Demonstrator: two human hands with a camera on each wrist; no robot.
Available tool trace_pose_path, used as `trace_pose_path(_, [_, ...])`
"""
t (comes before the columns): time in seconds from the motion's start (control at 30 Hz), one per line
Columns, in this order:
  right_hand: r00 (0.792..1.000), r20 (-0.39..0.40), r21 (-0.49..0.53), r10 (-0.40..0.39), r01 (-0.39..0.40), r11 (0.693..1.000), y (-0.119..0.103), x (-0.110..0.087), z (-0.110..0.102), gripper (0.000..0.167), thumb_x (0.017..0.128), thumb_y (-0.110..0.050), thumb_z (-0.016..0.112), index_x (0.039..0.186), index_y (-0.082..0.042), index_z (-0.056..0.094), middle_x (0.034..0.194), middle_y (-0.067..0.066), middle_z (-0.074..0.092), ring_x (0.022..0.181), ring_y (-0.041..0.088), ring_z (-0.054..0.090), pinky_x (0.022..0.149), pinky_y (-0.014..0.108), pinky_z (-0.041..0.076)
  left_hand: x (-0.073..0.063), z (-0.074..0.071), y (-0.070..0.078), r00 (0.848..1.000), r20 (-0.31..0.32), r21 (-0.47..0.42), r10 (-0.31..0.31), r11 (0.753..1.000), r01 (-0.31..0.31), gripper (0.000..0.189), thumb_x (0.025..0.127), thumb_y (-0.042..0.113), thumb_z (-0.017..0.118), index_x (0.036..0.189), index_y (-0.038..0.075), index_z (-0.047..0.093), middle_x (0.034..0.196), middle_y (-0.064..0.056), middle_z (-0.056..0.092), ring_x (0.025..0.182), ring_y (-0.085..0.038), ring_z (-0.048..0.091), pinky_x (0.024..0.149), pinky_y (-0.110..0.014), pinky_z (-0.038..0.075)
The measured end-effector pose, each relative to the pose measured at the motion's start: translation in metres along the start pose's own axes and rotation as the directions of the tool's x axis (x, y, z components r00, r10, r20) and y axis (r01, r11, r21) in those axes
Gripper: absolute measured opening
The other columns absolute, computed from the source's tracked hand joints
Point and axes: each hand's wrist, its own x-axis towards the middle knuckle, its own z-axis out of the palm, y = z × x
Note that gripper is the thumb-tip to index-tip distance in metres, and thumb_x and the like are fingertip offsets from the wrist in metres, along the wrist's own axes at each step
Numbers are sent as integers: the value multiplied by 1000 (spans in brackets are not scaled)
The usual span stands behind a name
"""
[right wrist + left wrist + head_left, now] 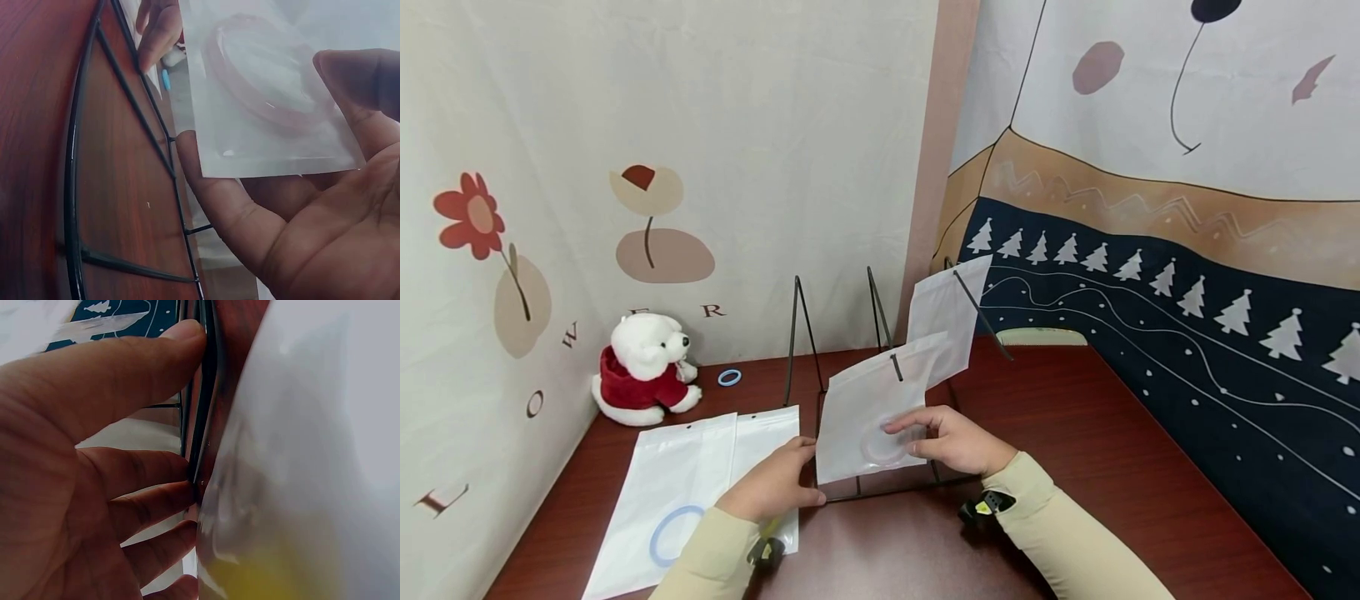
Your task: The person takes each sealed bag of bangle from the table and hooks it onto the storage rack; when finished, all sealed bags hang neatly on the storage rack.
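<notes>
A black wire display rack (880,493) with three angled prongs stands on the table. On its middle prong hangs a white plastic zip bag (857,400), the prong's tip showing in front; a pale pink ring (262,109) lies inside. My right hand (955,437) holds this bag near its lower right, fingers on both faces. My left hand (778,479) grips the rack's left front corner, thumb and fingertips on the black wire (203,400). Behind, another white bag (951,312) hangs on the right prong. The left prong (797,325) carries nothing.
White zip bags (655,467) lie flat at left, partly under the left forearm, with a blue ring (673,533) in one. A plush bear (643,367) in red sits behind them near a small blue ring (729,377). A pale green comb (1045,337) lies at the back right.
</notes>
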Motion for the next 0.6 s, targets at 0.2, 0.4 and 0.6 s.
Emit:
trace_pose_path(0.2, [1000,12,47,27,-28,999,1,1,2,47,94,1,67,141,-7,67,144,11,63,71,8,52,70,18,52,-1,1,0,1000,-12,-11,11,1000,-11,83,77,25,94,146,-5,59,151,-23,54,140,-43,53,118,-57,44])
trace_pose_path(0.4, [998,27,165,61,-65,984,1,0,3,55,95,5,65,149,-5,58,153,16,51,80,27,70,79,31,64,-1,0,0,1000,1,-6,-20,1000,20,86,78,27,93,147,-8,56,154,-23,51,143,-43,50,118,-57,43])
trace_pose_path(0.6, [997,10,177,81,-82,981,1,1,4,62,95,4,65,154,-10,53,160,14,44,78,24,68,78,27,62,-1,0,1,1000,7,4,-26,1000,26,87,78,28,93,147,-8,55,155,-22,51,143,-43,50,118,-57,43])
